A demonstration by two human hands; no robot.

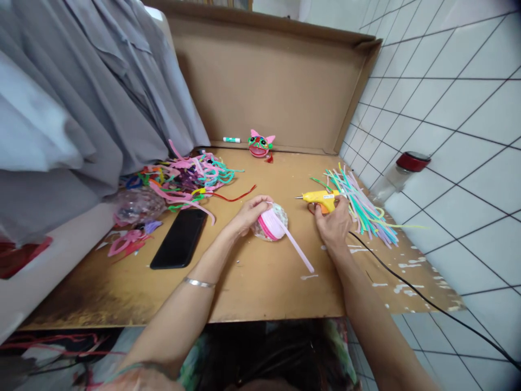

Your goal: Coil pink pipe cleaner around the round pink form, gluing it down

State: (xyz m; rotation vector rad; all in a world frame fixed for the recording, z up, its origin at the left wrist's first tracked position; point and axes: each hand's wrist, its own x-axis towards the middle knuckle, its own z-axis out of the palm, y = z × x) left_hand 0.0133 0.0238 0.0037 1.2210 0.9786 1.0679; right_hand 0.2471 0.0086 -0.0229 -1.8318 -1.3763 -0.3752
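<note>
Near the middle of the table, my left hand (249, 215) has its fingers closed on the upper left edge of a round piece (273, 224) wrapped with pink and pale pink strips. A loose pale pink strip (299, 251) trails from it toward the lower right. To the right, my right hand (334, 221) is wrapped round the handle of a yellow glue gun (319, 199). The gun's metal nozzle points left, just above and right of the round piece, not touching it.
Colourful fuzzy stems (203, 171) are heaped at the left, a black phone (179, 239) below them. More stems (362, 203) lie at the right beside a red-lidded jar (401, 174). A pink-eared figure (259, 145) and marker (232, 140) stand at the back. A black cord (411, 287) runs right.
</note>
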